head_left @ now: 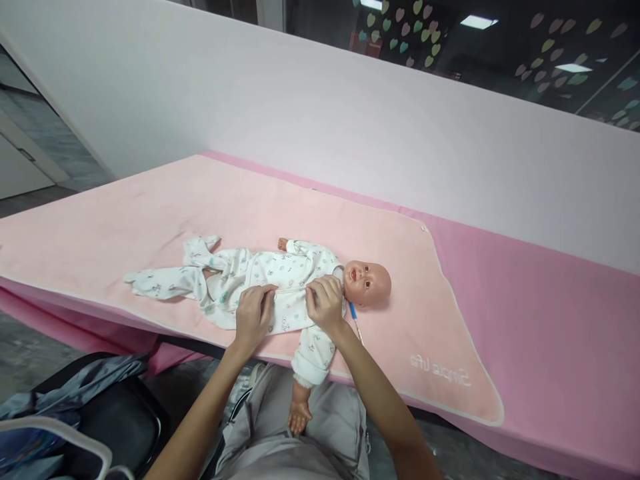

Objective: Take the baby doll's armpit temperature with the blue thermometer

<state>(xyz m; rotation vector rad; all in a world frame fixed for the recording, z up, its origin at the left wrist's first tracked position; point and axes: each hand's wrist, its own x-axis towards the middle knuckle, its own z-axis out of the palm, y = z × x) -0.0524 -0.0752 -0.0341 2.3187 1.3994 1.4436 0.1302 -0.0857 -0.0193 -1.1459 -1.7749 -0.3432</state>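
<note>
A baby doll lies on its back on a light pink mat, its head to the right. It wears a white patterned sleepsuit. My left hand is closed in a pinch on the front of the sleepsuit near the doll's belly. My right hand pinches the sleepsuit at the chest, just below the doll's neck. The near sleeve hangs over the mat's front edge with the doll's hand sticking out. A thin blue and white stick lies beside the neck.
Under the mat is a darker pink cover, showing at the right. A white wall stands behind the table. At the lower left is a black chair with grey cloth and a white curved frame.
</note>
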